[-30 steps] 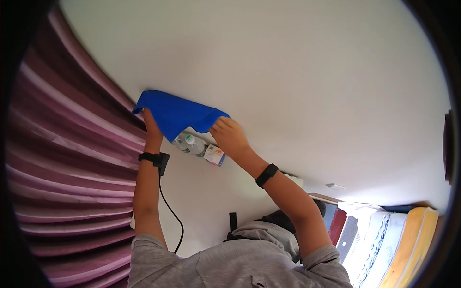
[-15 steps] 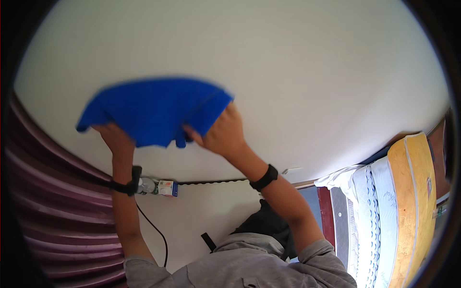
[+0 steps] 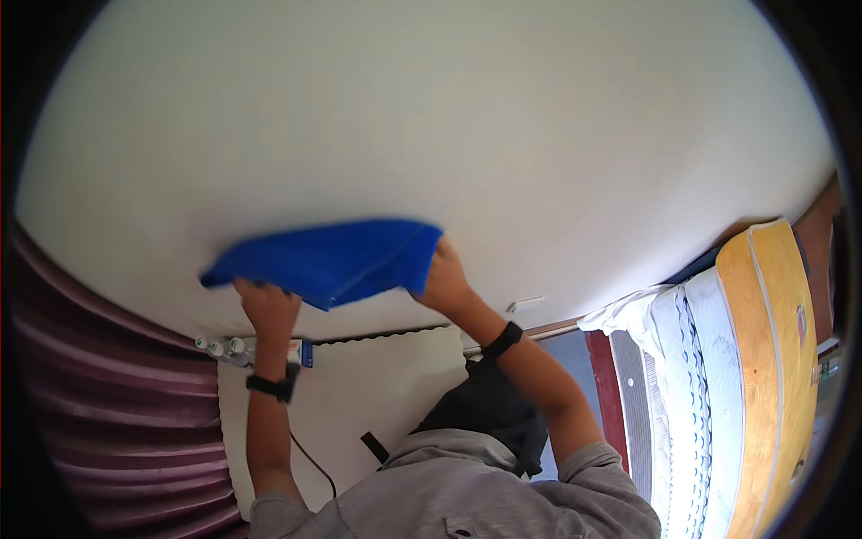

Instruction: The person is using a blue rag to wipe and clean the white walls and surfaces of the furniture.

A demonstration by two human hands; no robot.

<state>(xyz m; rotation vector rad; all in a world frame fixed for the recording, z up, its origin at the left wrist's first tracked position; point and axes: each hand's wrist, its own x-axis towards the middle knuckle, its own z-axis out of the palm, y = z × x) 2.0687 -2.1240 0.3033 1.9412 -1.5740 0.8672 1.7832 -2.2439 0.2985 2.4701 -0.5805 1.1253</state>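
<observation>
1. White wall [image 3: 503, 117] fills most of the view ahead of me.
2. Purple curtain [image 3: 117, 395], hanging past the desk's left edge.
3. Yellow mattress [image 3: 763, 296], off beyond the desk's right edge.
4. White desk [image 3: 359, 386], wavy far edge, just in front of me.
5. Blue cloth [image 3: 332, 260]: held up past the desk's far edge, wall behind it; contact with the wall, can't tell. Progress, my call: partway. Picked up and stretched between my hands, done; sagging, one fold line, so smoothing it out and setting it down are left.
6. My right hand [image 3: 444, 278]: closed on the cloth's right end.
7. My left hand [image 3: 269, 310]: fingers curled on its lower left edge, a bit blurry, basically closed.
8. Clear bottles [image 3: 235, 350], clustered at the desk's far left corner.
9. Small box [image 3: 307, 353], beside them, partly behind my left arm.
</observation>
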